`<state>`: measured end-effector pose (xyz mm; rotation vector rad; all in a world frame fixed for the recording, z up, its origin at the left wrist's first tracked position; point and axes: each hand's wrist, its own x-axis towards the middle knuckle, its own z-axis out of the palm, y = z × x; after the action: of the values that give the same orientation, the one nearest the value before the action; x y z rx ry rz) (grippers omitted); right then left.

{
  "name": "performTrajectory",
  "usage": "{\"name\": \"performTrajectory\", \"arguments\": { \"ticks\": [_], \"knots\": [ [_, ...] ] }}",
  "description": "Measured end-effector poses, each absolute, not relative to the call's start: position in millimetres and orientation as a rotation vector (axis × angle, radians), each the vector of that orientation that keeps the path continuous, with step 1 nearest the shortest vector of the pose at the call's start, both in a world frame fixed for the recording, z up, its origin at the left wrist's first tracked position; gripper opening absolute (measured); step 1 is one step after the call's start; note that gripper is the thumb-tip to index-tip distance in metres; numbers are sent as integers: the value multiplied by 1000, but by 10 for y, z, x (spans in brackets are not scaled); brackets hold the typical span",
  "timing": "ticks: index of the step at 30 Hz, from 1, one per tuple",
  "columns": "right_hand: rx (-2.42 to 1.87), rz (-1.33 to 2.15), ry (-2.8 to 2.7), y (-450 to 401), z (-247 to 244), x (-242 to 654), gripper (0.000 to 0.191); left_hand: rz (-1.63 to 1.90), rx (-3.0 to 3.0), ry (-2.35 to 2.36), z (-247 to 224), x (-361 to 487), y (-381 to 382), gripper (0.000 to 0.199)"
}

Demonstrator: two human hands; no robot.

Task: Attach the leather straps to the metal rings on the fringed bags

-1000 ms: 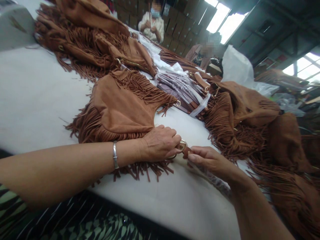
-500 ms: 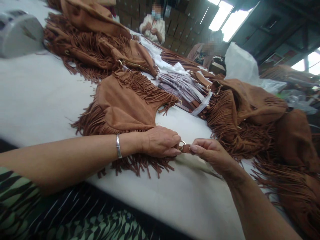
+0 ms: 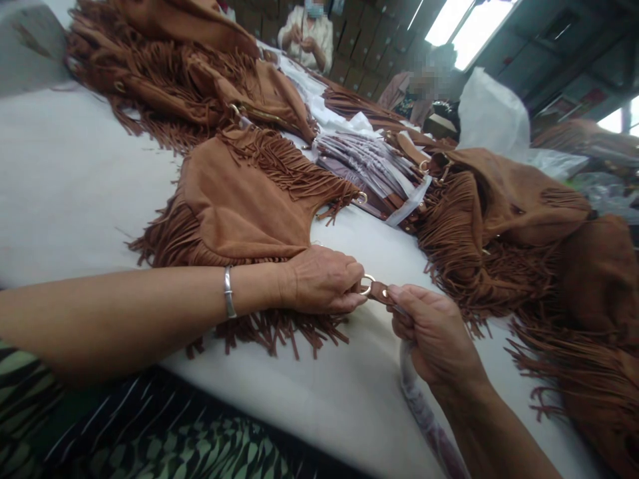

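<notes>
A brown fringed suede bag (image 3: 244, 199) lies on the pale table, its fringe spread around it. My left hand (image 3: 327, 279), with a silver bangle at the wrist, grips the bag's near corner beside a gold ring (image 3: 368, 285). Through that ring passes a brown leather strap end (image 3: 382, 293) with a metal stud. My right hand (image 3: 432, 329) pinches this strap end just right of the ring. From under my right hand the strap runs down toward the front edge, wrapped in clear film (image 3: 424, 412).
More brown fringed bags lie at the back left (image 3: 200, 86) and along the right (image 3: 509, 213). A bundle of wrapped straps (image 3: 364, 163) sits behind the bag. Two people are beyond the table. A white machine (image 3: 30, 50) stands far left.
My right hand has turned and closed further round the strap, and its wrapped length now shows hanging below. The stud is now visible. The view has shifted slightly.
</notes>
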<state>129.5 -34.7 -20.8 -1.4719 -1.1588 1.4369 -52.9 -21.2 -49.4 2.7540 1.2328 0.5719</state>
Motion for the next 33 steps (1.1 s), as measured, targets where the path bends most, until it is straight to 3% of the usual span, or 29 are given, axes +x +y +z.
{"name": "performTrajectory", "arguments": {
  "ticks": [11,22,28,33],
  "knots": [
    [-1313,1369,-924,-517,-308,1100,21,769,2695,1233,-563,-524,-189,25],
    [-1461,1777,-1416,-33,-243,1279,32,657,2916,884,-587,-532,-245,30],
    [-1436,1757,-1666,82,-175,1323,36,645,2878,822,-554,-547,-236,25],
    [-1447,1691,-1770,176,-135,1307,36,581,2775,908,-543,-559,-231,34]
  ]
}}
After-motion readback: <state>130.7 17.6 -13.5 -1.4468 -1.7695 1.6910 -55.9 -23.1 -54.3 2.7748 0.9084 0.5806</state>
